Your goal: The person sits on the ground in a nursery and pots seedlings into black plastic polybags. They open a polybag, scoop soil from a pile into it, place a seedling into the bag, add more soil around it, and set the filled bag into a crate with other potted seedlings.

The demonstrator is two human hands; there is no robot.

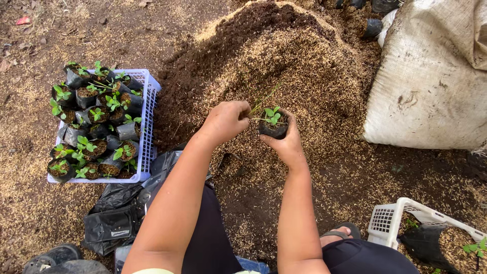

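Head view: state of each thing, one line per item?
Left hand: fingers pinched at the seedling's stem.
Right hand: cupped around the small black grow bag.
Small black grow bag: upright, filled, seedling in it.
Lavender crate: packed with potted seedlings.
White crate: tipped, mostly out of frame.
Burlap sack: full, lying beside the soil pile.
Empty black bags: flat, stacked.

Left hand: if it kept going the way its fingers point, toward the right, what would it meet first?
The left hand already has its fingertips at the seedling in the small black grow bag that the right hand cups. Going straight on, it would press into the seedling and the bag's rim first; depth looks about level.
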